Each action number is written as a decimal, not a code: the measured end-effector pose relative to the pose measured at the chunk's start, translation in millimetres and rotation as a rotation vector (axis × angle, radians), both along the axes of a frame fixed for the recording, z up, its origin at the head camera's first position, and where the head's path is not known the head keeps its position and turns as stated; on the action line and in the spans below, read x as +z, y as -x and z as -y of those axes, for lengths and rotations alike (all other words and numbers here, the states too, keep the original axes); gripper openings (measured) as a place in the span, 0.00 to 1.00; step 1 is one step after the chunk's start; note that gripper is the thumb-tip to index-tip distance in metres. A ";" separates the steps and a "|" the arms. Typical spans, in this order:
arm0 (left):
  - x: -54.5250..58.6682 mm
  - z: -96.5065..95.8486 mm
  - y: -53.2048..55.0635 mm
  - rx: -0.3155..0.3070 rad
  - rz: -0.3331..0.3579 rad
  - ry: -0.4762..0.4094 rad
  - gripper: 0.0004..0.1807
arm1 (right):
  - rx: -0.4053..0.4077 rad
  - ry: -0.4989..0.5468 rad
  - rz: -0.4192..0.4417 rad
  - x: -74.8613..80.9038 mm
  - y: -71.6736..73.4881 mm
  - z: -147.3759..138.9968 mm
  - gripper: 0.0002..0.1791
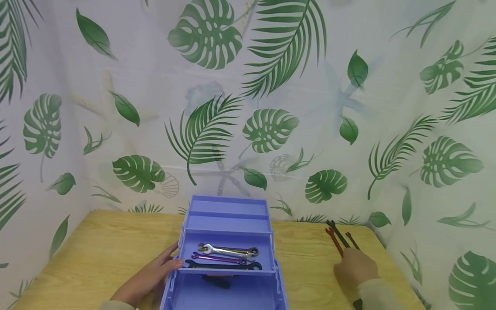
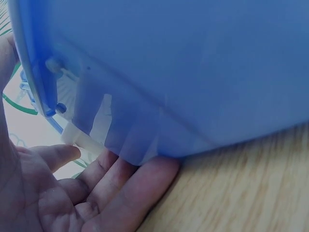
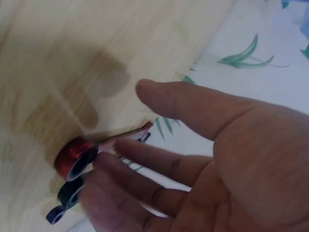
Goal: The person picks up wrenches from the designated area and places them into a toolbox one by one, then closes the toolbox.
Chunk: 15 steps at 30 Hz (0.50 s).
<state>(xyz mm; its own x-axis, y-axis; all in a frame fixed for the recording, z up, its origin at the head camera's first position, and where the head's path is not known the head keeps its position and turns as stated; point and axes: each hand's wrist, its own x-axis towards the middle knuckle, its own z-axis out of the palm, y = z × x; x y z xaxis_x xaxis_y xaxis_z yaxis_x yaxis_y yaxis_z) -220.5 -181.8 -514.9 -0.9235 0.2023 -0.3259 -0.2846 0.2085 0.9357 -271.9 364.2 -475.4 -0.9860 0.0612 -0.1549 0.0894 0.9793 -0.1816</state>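
A blue-violet toolbox (image 1: 228, 296) stands open at the front middle of the table, its tiers raised. My left hand (image 1: 149, 275) rests against the toolbox's left side, the thumb at the tray's edge; in the left wrist view its fingers (image 2: 140, 188) touch the lower side wall. Over on the right, my right hand (image 1: 356, 267) reaches over three wrenches lying side by side. Its fingers are extended and the thumb stands apart, with the fingertips right at the red wrench (image 3: 75, 159). Beside it lie a dark green wrench (image 1: 338, 234) and a smaller dark wrench (image 1: 352, 240).
Several wrenches, among them a silver wrench (image 1: 228, 252), a purple wrench (image 1: 218, 258) and a black wrench (image 1: 222, 265), lie in the middle tray (image 1: 193, 239). Something dark (image 1: 218, 282) shows beneath it. A leaf-print cloth (image 1: 232, 86) hangs behind the wooden table (image 1: 128, 232).
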 end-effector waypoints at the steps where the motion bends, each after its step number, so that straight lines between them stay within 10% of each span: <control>1: -0.3 0.1 0.3 -0.001 0.001 -0.005 0.48 | -0.016 -0.002 0.007 -0.5 0.1 -2.8 0.09; 15: 3.3 -1.4 2.4 -0.013 -0.024 0.021 0.48 | -0.078 -0.056 0.070 -2.1 0.1 -13.0 0.12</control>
